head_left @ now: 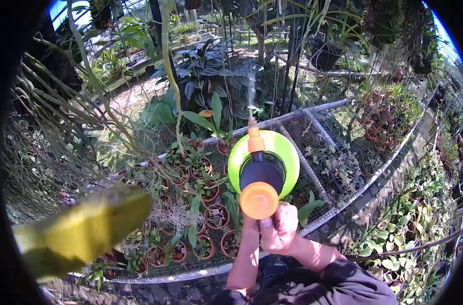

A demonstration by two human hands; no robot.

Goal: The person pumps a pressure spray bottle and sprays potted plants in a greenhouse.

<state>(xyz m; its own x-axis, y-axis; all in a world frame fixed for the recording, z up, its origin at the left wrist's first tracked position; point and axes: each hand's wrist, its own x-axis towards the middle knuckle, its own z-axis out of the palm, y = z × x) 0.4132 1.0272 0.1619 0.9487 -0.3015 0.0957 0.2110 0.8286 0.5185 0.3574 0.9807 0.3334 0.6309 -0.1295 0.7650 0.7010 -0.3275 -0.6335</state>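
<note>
A green pump sprayer (291,158) with a black neck, an orange knob on top and an orange nozzle is held out in front of me, near the middle of the view. Fine spray leaves the nozzle, away from me. My right hand (281,229) is closed just below the orange knob, its fingers wrapped at the sprayer's near side. My left hand (251,223) is mostly hidden behind the knob and my right hand; its forearm rises to the sprayer, but its fingers do not show.
Potted plants (217,216) stand on a wire mesh bench (313,173) with a pale frame. A blurred yellow-green leaf or stem (89,229) hangs close at left. Roots (53,137) dangle at upper left. Leafy plants (394,254) grow at right.
</note>
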